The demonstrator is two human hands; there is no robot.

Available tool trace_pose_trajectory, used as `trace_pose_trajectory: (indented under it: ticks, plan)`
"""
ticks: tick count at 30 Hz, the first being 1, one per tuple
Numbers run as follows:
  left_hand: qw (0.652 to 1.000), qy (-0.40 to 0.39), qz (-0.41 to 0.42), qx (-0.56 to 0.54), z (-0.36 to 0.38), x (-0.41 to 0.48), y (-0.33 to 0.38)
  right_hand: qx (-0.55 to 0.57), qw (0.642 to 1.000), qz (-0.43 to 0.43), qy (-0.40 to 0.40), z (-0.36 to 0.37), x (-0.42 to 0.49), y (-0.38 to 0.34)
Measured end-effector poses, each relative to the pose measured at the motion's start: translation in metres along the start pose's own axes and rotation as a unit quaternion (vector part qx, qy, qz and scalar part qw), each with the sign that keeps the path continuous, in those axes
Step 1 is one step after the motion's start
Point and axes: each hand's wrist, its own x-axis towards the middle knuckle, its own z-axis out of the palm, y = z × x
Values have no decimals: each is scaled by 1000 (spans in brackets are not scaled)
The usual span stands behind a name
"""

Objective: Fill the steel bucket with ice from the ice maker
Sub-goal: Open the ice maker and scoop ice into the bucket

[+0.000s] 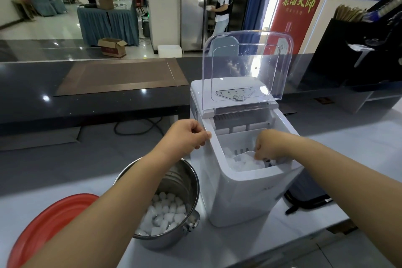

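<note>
A white ice maker stands on the counter with its clear lid raised upright. Ice lies in its inner basket. My right hand is down inside the basket, closed around a clear plastic scoop that lies in the ice. My left hand grips the left top edge of the machine. The steel bucket sits just left of the ice maker, under my left forearm, partly filled with ice cubes.
A red round tray lies at the near left. A black pouch sits right of the machine. A dark raised counter runs behind, with a black box of sticks at the right. A person stands at a steel fridge far back.
</note>
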Motion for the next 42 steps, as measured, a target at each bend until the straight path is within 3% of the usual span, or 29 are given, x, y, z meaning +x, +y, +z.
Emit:
trace_pose_trajectory:
  ticks: [13,30,42]
  plan:
    - [1000,0,1,-5,0,1,-1,23,995,41,85,-12,-2,4]
    - [1000,20,8,-16,2,-3,-4,187,979,50,70,-19,-26,4]
    - [999,52,10,-4,-22,-13,-20,209,971,39,111,-29,-58,-11]
